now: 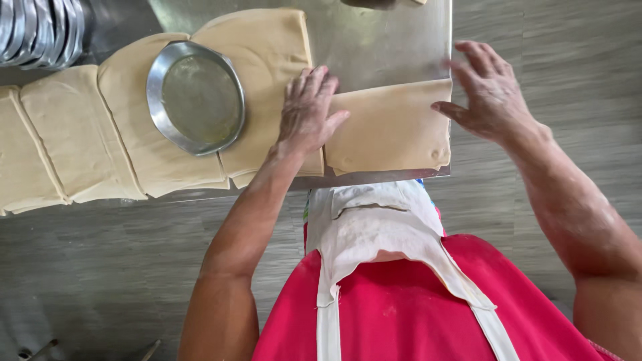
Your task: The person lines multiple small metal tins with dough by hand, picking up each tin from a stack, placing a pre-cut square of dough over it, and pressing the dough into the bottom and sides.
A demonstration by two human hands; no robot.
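Note:
My left hand lies flat, fingers spread, on the left edge of a folded rectangle of pale dough at the near right corner of a steel table. My right hand hovers open at the dough's right edge, thumb touching or nearly touching it. Neither hand grips anything. A round shallow metal pan rests on top of other folded dough sheets to the left.
Several more folded dough slabs line the table's near edge to the left. Stacked metal pans stand at the far left corner. The table's right edge drops to a grey floor. I wear a red top with a white apron.

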